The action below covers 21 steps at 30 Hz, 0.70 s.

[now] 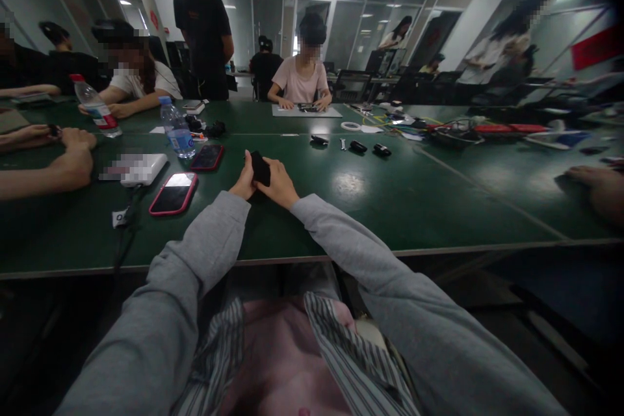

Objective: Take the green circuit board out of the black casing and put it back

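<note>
Just above the green table, both of my hands grip a small black flat object (261,169) whose exact kind I cannot make out. My left hand (244,181) closes on its left side, thumb upward. From the right, my right hand (281,184) wraps its fingers round the other side. To the left of my hands lie a phone with a pink-red case (174,194) and a second dark phone with a red edge (207,157). Beyond and to the right are several small black items, including one black piece (358,147) beside a small wrench (342,144).
A blue-capped water bottle (178,130) and a white box-like device (141,169) with a cable stand on the left of the green table (390,208). Farther right lie a tape roll (351,126) and tangled cables (453,133). Other people's hands rest at both sides and across the table.
</note>
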Each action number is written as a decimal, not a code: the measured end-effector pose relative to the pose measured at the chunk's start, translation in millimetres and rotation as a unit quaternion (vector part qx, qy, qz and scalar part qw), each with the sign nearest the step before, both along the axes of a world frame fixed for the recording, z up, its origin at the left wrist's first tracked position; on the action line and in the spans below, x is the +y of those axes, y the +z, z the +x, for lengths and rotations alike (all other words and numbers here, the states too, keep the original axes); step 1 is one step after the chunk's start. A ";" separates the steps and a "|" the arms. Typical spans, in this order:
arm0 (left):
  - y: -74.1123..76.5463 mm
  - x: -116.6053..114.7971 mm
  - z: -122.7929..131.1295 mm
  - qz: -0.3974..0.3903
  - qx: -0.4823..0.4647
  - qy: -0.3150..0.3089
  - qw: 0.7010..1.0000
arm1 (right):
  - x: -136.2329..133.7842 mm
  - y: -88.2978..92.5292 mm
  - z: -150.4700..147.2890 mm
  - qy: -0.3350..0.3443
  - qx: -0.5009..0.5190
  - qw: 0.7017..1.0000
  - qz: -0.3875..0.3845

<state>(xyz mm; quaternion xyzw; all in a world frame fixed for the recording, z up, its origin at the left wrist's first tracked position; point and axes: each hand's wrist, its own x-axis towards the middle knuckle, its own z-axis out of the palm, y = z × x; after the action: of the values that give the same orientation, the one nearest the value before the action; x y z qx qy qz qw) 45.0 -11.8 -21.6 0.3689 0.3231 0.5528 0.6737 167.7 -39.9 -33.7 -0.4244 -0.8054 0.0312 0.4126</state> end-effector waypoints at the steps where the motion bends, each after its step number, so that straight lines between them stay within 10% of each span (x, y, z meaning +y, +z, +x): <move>1: -0.8 0.3 -1.2 -0.006 -0.005 0.005 1.000 | -0.6 -0.1 -0.9 -0.004 -0.001 1.000 0.003; 21: -11.7 18.9 -13.9 -0.048 -0.116 0.031 0.992 | 10.1 -9.3 -0.4 0.106 0.034 0.993 -0.028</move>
<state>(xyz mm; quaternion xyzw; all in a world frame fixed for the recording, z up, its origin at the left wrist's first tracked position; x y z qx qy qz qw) 31.1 7.1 -33.3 0.2596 0.2802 0.5964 0.7060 167.3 -29.8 -43.0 -0.3471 -0.8301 0.1115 0.4218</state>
